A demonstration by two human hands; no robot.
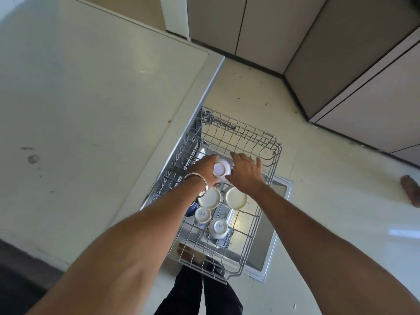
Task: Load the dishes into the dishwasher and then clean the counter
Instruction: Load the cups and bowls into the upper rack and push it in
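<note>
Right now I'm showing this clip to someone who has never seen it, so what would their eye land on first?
First, the two hands meeting over the pulled-out dishwasher rack at centre: the left hand grips an upside-down white bowl while the right hand touches it with spread fingers. Nearer the person, four more upturned white dishes sit in the rack. The pale counter fills the left.

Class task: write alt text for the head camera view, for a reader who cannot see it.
Seen from above, a person's left hand and right hand set an upside-down white bowl in a pulled-out dishwasher rack. Four more white dishes sit upside down nearer the viewer; a pale counter lies left.
</note>
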